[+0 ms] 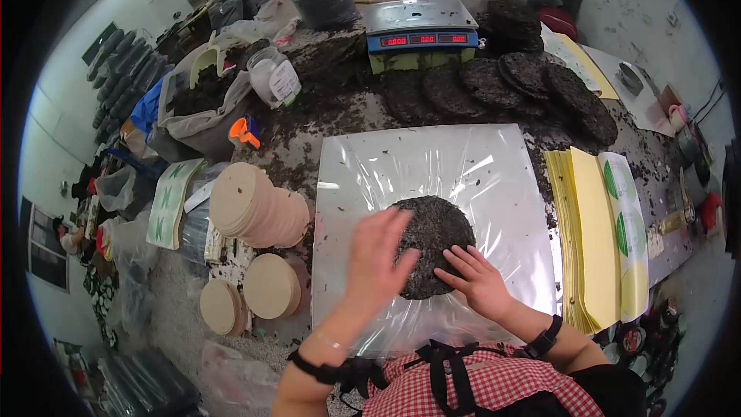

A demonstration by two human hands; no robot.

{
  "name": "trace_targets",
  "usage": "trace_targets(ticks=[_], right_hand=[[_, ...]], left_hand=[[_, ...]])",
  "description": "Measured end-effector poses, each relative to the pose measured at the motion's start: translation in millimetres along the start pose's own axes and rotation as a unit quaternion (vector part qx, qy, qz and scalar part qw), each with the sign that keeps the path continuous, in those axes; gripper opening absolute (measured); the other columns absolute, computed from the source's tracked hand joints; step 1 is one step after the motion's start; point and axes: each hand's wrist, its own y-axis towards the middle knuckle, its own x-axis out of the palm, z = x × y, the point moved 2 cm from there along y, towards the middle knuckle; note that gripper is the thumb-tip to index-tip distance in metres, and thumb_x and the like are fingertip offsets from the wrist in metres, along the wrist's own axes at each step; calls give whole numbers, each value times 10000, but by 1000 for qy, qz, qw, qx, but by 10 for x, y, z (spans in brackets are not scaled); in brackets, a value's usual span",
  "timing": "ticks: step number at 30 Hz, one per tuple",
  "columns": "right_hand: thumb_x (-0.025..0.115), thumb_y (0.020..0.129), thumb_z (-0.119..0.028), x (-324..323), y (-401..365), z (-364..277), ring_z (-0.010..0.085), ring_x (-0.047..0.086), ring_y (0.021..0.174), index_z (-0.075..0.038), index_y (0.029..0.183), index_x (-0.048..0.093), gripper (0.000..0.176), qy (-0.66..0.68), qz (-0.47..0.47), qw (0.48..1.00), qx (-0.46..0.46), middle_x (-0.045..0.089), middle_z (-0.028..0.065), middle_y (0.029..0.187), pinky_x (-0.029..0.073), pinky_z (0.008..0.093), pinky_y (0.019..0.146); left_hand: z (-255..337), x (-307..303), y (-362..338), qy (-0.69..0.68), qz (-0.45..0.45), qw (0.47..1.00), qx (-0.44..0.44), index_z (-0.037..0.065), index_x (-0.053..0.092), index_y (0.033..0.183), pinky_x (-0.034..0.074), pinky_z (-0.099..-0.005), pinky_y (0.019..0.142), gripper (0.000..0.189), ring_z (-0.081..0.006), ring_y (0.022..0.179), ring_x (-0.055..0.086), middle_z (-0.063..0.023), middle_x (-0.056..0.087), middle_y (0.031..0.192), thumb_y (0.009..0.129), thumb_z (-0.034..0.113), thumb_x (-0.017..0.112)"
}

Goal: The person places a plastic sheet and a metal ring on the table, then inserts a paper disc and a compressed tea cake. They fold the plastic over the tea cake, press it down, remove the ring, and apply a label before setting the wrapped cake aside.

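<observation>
A dark, round pressed cake (434, 233) of flaky dried material lies on a sheet of clear plastic film (370, 156), which shows creases spreading out around it. My left hand (376, 253) is at the cake's left edge, slightly blurred, with thumb and fingers apart and overlapping the rim. Resting at the lower right edge of the cake is my right hand (480, 282), its fingers spread and fingertips on the surface. Neither hand grips anything.
Round beige discs (258, 205) are stacked on the left. Yellow paper sheets (590, 235) lie on the right. More dark cakes (494, 83) and a digital scale (422, 27) are at the back. An orange clip-like object (245, 132) lies near a plastic jar (272, 77).
</observation>
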Motion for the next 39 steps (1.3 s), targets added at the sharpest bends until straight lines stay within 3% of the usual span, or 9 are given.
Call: trace_targets(ticks=[2, 6, 15, 22, 29, 35, 37, 38, 39], right_hand=[[634, 791, -54, 32, 36, 51, 304, 508, 1364, -185, 1310, 666, 536, -2, -19, 1000, -3, 571, 132, 1428, 373, 472, 1177], [659, 818, -135, -84, 139, 22, 320, 518, 1348, -125, 1277, 673, 459, -8, -67, 997, -21, 582, 174, 1402, 370, 464, 1176], [676, 855, -183, 179, 192, 107, 347, 587, 1238, -35, 1099, 662, 286, 84, -32, 996, 15, 638, 209, 1276, 400, 472, 1138], [704, 841, -197, 83, 235, 27, 281, 628, 1051, -74, 1056, 640, 255, 120, -62, 991, 9, 636, 102, 1055, 385, 513, 1135], [755, 809, -215, 145, 166, -159, 240, 614, 1018, -163, 1048, 681, 255, 105, -77, 991, 2, 594, 43, 992, 278, 564, 1187], [752, 830, -212, 281, 61, 42, 243, 620, 1023, -164, 1061, 705, 240, 136, -58, 989, -11, 598, 56, 951, 207, 578, 1217], [749, 844, -198, 77, 102, 86, 272, 627, 1028, -143, 1088, 712, 253, 279, -17, 959, -52, 622, 84, 930, 253, 580, 1201], [749, 848, -191, -76, 182, 72, 305, 658, 963, -125, 1107, 717, 269, 306, 38, 951, -22, 644, 99, 886, 468, 519, 1039], [749, 848, -191, -120, 269, 153, 305, 658, 963, -125, 1107, 717, 269, 302, 37, 952, -25, 644, 99, 886, 468, 519, 1039]], left_hand=[[-70, 485, 36, 96, -116, 987, 52, 176, 385, 1555, 162, -604, 1202, 725, -419, 1477, 251, -210, 307, 1598, 927, 428, 645], [-238, 847, 70, 194, -205, 957, 68, 269, 256, 1616, 33, -695, 1182, 781, -417, 1543, 79, -184, 141, 1675, 959, 626, 482], [-399, 1064, -24, 208, -258, 942, 56, 235, 191, 1632, -39, -652, 1205, 863, -402, 1557, 26, -176, 106, 1687, 941, 689, 440], [-426, 1140, 9, 223, -334, 916, 17, 257, 148, 1639, -79, -622, 1209, 923, -380, 1564, -30, -169, 50, 1698, 910, 737, 447], [-510, 1200, -26, 194, -302, 932, 39, 237, 178, 1635, -80, -640, 1197, 903, -416, 1556, -30, -197, 63, 1690, 923, 723, 446], [-476, 1054, -24, 171, -267, 945, 83, 251, 241, 1618, 17, -635, 1212, 922, -437, 1549, 53, -216, 122, 1675, 861, 607, 630], [-375, 940, -92, 218, -289, 926, 107, 290, 269, 1608, 64, -639, 1211, 904, -440, 1538, 108, -213, 168, 1664, 850, 583, 664], [-407, 975, -119, 186, -253, 943, 108, 320, 287, 1600, 85, -646, 1207, 921, -441, 1532, 131, -207, 188, 1658, 820, 583, 700], [-387, 949, -83, 185, -248, 945, 108, 320, 287, 1600, 85, -646, 1207, 921, -441, 1532, 131, -207, 188, 1658, 820, 583, 700]])
